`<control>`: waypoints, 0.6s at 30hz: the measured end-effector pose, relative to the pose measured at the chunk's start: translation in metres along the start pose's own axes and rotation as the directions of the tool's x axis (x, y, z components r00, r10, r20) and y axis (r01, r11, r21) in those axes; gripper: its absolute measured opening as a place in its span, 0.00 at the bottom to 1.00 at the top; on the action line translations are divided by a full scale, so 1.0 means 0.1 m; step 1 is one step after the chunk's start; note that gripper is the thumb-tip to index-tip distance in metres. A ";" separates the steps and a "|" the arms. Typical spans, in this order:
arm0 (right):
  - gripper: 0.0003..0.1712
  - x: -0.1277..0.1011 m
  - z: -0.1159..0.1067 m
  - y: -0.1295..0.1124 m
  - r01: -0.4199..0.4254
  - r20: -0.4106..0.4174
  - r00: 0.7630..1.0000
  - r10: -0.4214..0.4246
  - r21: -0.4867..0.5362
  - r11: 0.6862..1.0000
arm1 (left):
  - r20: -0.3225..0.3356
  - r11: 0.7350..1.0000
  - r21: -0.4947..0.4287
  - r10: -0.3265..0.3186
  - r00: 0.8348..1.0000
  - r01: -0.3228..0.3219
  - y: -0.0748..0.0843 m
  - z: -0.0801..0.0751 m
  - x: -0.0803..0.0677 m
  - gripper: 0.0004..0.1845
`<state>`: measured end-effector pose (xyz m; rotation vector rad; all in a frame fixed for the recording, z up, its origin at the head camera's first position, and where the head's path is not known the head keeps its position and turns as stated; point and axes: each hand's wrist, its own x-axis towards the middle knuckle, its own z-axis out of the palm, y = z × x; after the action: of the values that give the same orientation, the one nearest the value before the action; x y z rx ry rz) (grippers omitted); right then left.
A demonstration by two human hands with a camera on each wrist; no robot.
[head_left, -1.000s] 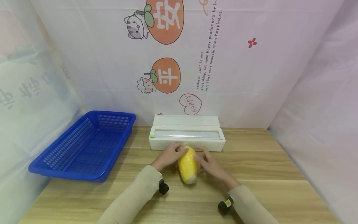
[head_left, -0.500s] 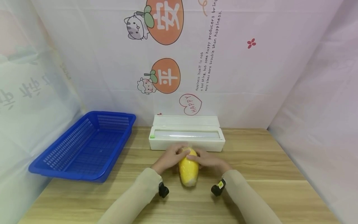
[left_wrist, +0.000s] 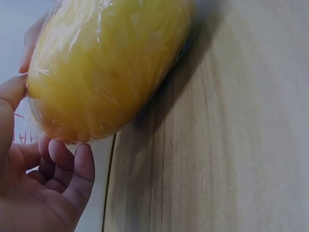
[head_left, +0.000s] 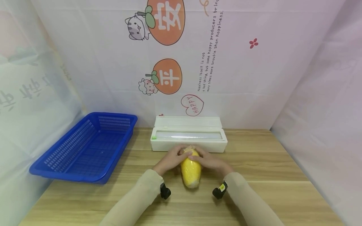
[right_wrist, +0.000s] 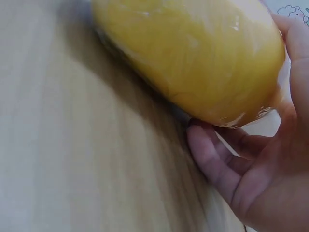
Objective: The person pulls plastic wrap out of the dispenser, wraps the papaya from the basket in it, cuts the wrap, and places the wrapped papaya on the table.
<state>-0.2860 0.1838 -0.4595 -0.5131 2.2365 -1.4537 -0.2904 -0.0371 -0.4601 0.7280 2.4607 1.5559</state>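
A yellow oval fruit (head_left: 190,172) wrapped in clear film lies lengthwise on the wooden table (head_left: 268,175). My left hand (head_left: 172,158) cups its far end from the left, and my right hand (head_left: 209,161) cups the same end from the right. In the left wrist view the fruit (left_wrist: 106,63) rests against the thumb, with the left hand's fingers (left_wrist: 67,169) curled just past its tip. In the right wrist view the fruit (right_wrist: 193,53) sits under the thumb, and the right hand's fingers (right_wrist: 212,159) curl beneath its end.
A white cling-film dispenser box (head_left: 189,138) stands with its lid up right behind the hands. A blue plastic basket (head_left: 85,147) sits at the left, holding nothing. Printed cloth walls close in the back and both sides.
My right hand has moved left from beside the fruit onto its far end, and the right forearm has drawn in. The left hand has stayed in place.
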 end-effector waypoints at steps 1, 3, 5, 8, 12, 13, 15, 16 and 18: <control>0.35 -0.01 0.00 0.01 0.015 -0.010 1.000 -0.015 -0.019 1.000 | 0.004 1.000 0.006 0.015 1.000 -0.015 0.00 0.00 0.00 0.23; 0.34 -0.02 0.02 0.02 0.033 -0.036 0.999 -0.035 -0.048 0.998 | 0.006 0.999 0.015 0.033 0.999 -0.033 0.01 0.01 0.01 0.18; 0.33 -0.03 0.03 0.04 0.051 -0.049 0.997 -0.053 -0.052 0.997 | -0.003 1.000 0.020 0.023 1.000 -0.023 0.00 0.02 0.01 0.16; 0.31 -0.06 0.05 0.05 0.058 -0.058 0.997 -0.059 -0.022 0.998 | -0.016 0.999 0.029 0.014 1.000 -0.013 -0.02 0.03 0.01 0.17; 0.29 -0.10 0.08 0.04 0.076 -0.056 0.996 -0.076 -0.002 0.997 | -0.015 0.999 0.047 0.012 1.000 -0.012 -0.03 0.01 -0.03 0.18; 0.28 -0.12 0.08 0.04 0.075 -0.059 0.995 -0.076 -0.007 0.997 | -0.012 0.999 0.048 0.010 1.000 -0.010 -0.03 0.00 -0.04 0.19; 0.27 -0.13 0.08 0.02 0.090 -0.067 0.993 -0.092 -0.033 0.995 | 0.000 0.999 0.029 0.014 1.000 -0.014 -0.03 -0.02 -0.06 0.20; 0.27 -0.14 0.08 0.02 0.095 -0.071 0.993 -0.098 -0.044 0.995 | 0.008 1.000 0.018 0.018 1.000 -0.018 -0.03 -0.03 -0.07 0.21; 0.26 -0.15 0.08 0.00 0.104 -0.080 0.991 -0.109 -0.065 0.992 | 0.020 0.999 0.000 0.036 0.999 -0.036 -0.02 -0.05 -0.07 0.21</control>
<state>-0.2693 0.1858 -0.4604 -0.6105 2.3571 -1.4893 -0.2868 -0.0449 -0.4607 0.7878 2.4465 1.5531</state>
